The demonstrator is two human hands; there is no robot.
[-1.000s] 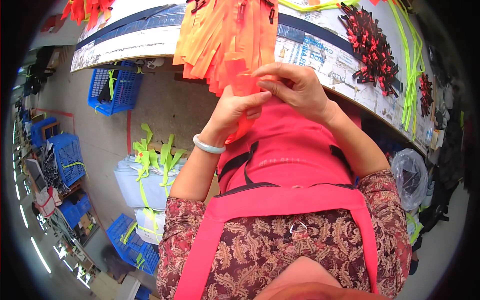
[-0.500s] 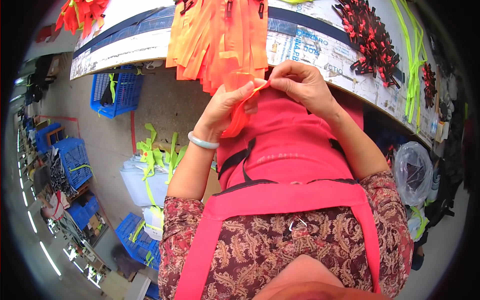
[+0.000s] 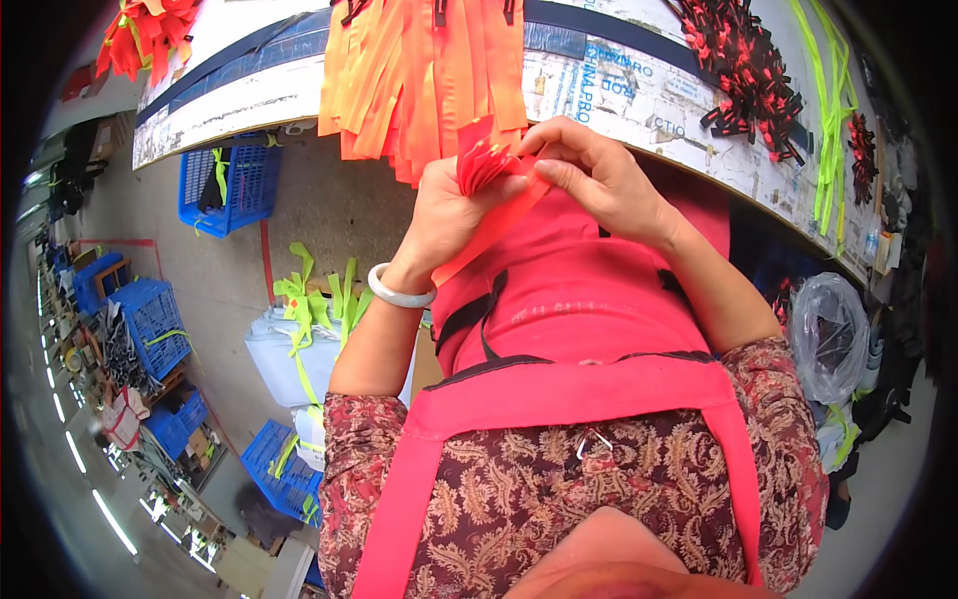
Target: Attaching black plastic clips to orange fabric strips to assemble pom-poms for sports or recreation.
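Note:
My left hand (image 3: 444, 215) is closed round a bundle of red-orange fabric strips (image 3: 483, 168), whose stacked ends fan out above the thumb. One length of the strips hangs below that hand over my apron. Close beside it, my right hand (image 3: 599, 185) pinches a strip's end between thumb and forefinger at the bundle's right side. Just beyond both hands, a thick row of orange fabric strips (image 3: 419, 85) with black pieces at the top hangs over the table edge.
The white table (image 3: 239, 105) curves across the front. On its right lie a heap of black-and-red pieces (image 3: 743, 80) and yellow-green strips (image 3: 826, 130); more red-orange strips (image 3: 150, 35) sit far left. Below stand a blue crate (image 3: 228, 188) and a clear plastic bag (image 3: 828, 334).
My left hand has turned, so the bundle's stacked ends now face up. My right hand has moved slightly and still pinches at the strips. The view has shifted a little.

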